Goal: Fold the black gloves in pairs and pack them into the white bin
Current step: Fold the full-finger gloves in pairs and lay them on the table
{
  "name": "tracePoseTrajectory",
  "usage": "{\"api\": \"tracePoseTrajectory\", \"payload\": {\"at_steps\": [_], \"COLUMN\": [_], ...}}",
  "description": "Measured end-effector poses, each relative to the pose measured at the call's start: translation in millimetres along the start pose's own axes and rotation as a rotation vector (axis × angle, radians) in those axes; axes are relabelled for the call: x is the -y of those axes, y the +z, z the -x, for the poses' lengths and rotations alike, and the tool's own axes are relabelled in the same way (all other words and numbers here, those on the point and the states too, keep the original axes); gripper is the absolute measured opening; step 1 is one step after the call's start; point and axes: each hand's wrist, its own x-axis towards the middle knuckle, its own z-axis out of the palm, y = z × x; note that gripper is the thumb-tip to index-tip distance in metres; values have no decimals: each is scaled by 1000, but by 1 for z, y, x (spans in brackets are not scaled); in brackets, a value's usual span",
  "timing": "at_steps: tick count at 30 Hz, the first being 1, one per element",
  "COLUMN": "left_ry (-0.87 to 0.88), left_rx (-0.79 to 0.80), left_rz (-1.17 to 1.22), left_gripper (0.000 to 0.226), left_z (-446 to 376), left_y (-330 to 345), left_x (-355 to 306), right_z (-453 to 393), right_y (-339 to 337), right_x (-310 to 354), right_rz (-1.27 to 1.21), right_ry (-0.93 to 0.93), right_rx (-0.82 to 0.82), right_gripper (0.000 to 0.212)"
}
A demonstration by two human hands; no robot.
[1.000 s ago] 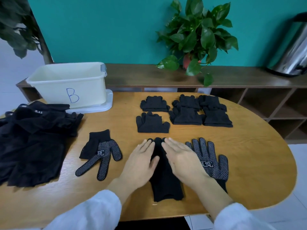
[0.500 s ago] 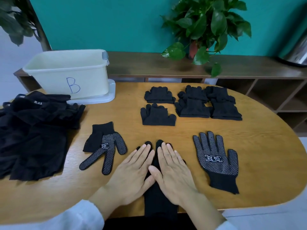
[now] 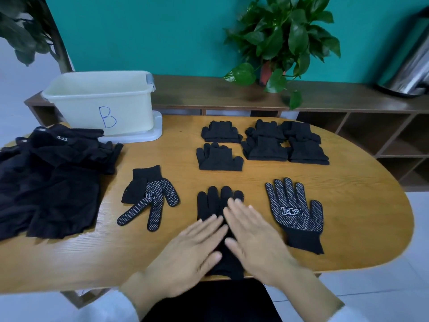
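Pressing flat, the left hand [image 3: 195, 247] and right hand [image 3: 253, 238] lie open-fingered on a plain black glove [image 3: 217, 205] at the near table edge. Dotted gloves [image 3: 294, 210] flank it unfolded. Farther off, folded pairs [image 3: 264, 145] wait, apparently unpacked; the white bin [image 3: 104, 101] stands far left.

An oval wooden table [image 3: 348, 205] with a light grain fills the middle of the view. At its left edge lies a heap of black fabric garments [image 3: 48, 182], one bearing a small white "5.11" label. Behind the table's far edge runs a long dark-brown wooden shelf unit [image 3: 348, 101] with open compartments, set against a teal wall [image 3: 162, 31]. A leafy green potted plant [image 3: 283, 38] stands on the shelf top, and a shiny steel cylindrical container [image 3: 411, 68] at its right end. Dark foliage [image 3: 21, 31] hangs in the upper left corner.
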Motion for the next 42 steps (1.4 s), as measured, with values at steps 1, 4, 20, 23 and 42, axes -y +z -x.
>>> {"api": "tracePoseTrajectory", "payload": {"at_steps": [1, 4, 20, 23, 42], "left_ry": [48, 74, 128, 124, -346], "left_rx": [-8, -8, -204, -278, -338], "left_rz": [-51, -135, 162, 177, 392], "left_gripper": [56, 53, 35, 22, 24], "left_z": [6, 17, 31, 34, 23], "left_y": [4, 3, 2, 4, -1], "left_x": [-1, 10, 2, -7, -13], "right_z": [11, 31, 67, 69, 45], "right_y": [8, 19, 30, 33, 32], "right_x": [6, -4, 18, 21, 27], "right_rz": [0, 41, -131, -181, -614], "right_ry": [-36, 9, -105, -109, 430], "right_rx": [16, 11, -239, -317, -597], "right_gripper": [59, 59, 56, 53, 38]}}
